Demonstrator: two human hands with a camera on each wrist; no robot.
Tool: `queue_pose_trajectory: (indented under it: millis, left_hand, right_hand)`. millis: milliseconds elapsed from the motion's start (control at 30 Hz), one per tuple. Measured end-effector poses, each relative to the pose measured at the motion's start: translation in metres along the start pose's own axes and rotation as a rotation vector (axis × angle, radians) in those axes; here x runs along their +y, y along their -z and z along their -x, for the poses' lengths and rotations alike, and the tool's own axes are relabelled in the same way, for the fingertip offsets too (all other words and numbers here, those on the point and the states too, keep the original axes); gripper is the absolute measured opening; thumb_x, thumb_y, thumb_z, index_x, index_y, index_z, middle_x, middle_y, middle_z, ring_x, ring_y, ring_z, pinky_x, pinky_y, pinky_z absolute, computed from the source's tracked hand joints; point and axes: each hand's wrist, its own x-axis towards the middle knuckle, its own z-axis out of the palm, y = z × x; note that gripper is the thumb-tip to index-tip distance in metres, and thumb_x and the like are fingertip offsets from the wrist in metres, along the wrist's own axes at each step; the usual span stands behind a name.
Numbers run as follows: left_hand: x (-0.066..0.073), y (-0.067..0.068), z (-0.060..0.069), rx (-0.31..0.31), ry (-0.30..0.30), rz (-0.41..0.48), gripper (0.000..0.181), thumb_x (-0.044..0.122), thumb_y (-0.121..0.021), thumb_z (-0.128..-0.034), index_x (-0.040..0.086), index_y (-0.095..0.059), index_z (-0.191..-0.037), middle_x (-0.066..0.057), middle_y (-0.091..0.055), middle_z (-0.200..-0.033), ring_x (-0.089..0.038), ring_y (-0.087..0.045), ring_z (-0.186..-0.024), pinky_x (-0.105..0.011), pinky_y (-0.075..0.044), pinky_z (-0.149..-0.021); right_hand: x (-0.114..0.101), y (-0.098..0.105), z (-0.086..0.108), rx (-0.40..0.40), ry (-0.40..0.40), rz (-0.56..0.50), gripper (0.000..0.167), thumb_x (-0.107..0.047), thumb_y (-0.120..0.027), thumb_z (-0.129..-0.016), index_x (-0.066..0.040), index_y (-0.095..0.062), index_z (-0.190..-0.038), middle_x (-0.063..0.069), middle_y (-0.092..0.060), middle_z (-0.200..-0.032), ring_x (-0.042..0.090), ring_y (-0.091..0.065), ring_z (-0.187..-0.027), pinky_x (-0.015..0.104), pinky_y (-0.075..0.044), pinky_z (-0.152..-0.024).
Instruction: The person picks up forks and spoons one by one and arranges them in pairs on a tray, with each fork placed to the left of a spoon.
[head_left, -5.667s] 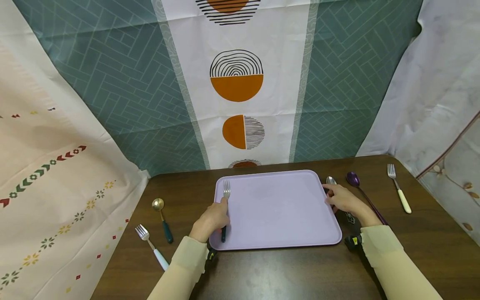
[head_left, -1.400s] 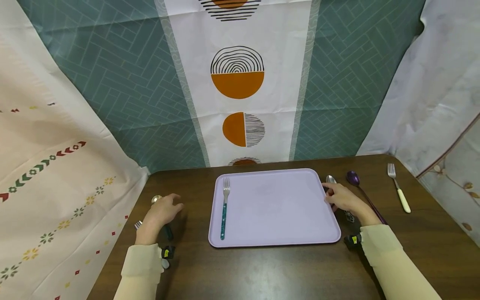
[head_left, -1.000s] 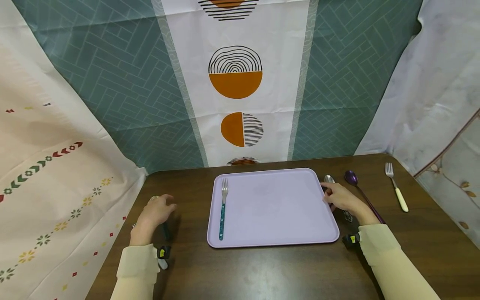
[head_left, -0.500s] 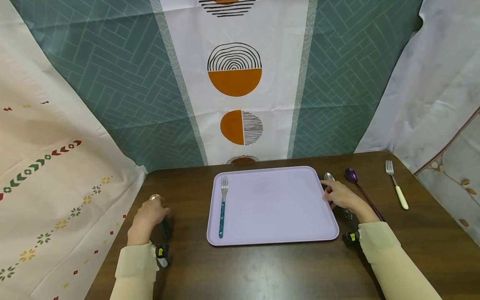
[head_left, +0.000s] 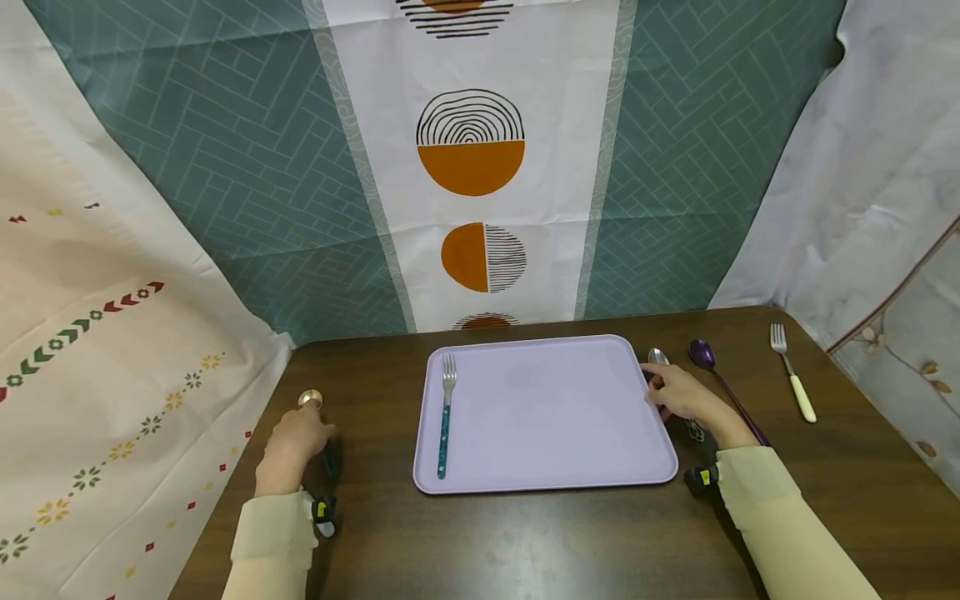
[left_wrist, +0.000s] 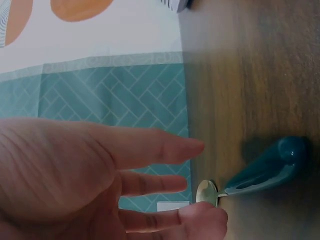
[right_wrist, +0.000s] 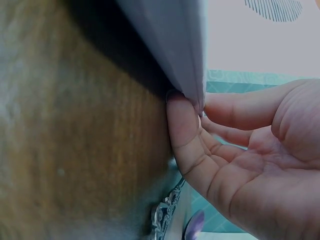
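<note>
My left hand [head_left: 296, 437] is just above the gold spoon [head_left: 311, 398] with the dark green handle [left_wrist: 267, 170], at the table's left. In the left wrist view its fingers are extended and apart from the handle. My right hand [head_left: 686, 396] pinches the right rim of the lilac tray [head_left: 555, 417]; the right wrist view shows thumb and fingers [right_wrist: 184, 120] on either side of the tray's edge. On the tray's left side lies a fork [head_left: 444, 433] with a teal handle, tines pointing away.
A silver spoon [head_left: 696, 431] with an ornate handle lies partly under my right hand. Further right are a purple spoon [head_left: 705, 357] and a fork [head_left: 801, 396] with a cream handle. A white handle end [head_left: 326, 528] shows beside my left wrist. Patterned cloths hang behind the table.
My left hand has let go of the teal-handled fork on the tray and moved left to the gold spoon, settling lower over it lately. My right hand has stayed at the tray's rim.
</note>
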Motion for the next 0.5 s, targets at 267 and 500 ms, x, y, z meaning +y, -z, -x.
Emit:
queue_pose_trajectory:
  millis: [267,500]
  left_hand:
    - [-0.0008,-0.0023,0.0028,-0.03,0.022,0.033,0.066,0.023,-0.063,-0.0994,-0.017,-0.035,-0.144,-0.049,-0.05,-0.128,-0.063,-0.058,-0.108,-0.074,-0.046,-0.092]
    - [-0.0015,-0.0064,0.0041,-0.035,0.044,0.082,0.067,0.02,-0.064,-0.0995,-0.018,-0.028,-0.141,-0.04,-0.06,-0.101,-0.032,-0.066,-0.068,-0.05,-0.054,-0.068]
  right_hand:
    - [0.0013,-0.0002,-0.0012,-0.005,0.004,-0.002,0.061,0.009,-0.054,-0.096,0.024,-0.027,-0.148,0.017,-0.051,-0.092,0.025,-0.058,-0.08,0.04,-0.061,-0.064]
    - [0.0023,0.0004,-0.0003,-0.017,0.037,-0.035,0.062,0.011,-0.054,-0.095,0.025,-0.026,-0.148,0.018,-0.052,-0.091,0.023,-0.058,-0.077,0.042,-0.061,-0.062]
